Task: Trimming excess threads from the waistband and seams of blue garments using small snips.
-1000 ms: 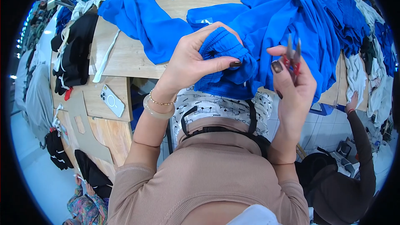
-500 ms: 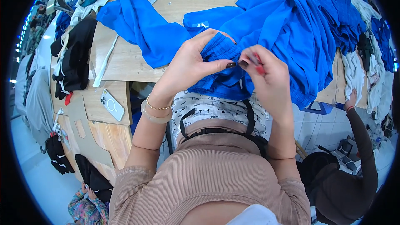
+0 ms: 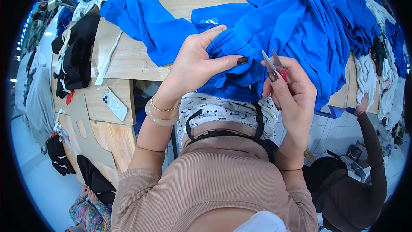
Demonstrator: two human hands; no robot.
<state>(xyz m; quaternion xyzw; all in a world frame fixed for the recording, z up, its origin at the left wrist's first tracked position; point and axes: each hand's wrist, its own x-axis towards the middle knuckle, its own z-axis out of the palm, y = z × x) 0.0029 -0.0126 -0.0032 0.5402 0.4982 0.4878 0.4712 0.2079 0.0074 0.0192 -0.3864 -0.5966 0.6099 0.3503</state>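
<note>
Gathered blue fabric with an elasticated edge, part of a blue garment, is pinched by my left hand, thumb on top and fingers behind it. In my right hand sits a small pair of thread snips with red handles. Their two pointed blades stand apart and point up and away, just right of the gathered edge and not touching it. The garment spreads over the table from the left to the far right, and its near part hangs at the table's front edge by my patterned apron.
A phone lies on the wooden table at the left, near a flat cardboard pattern. Black folded cloth is stacked beyond. Another person at the right reaches toward white cloth; a second person is at lower left.
My right hand has drawn back to the right from the gathered edge, and the snips' blades now show clearly. My left hand keeps its hold on the fabric.
</note>
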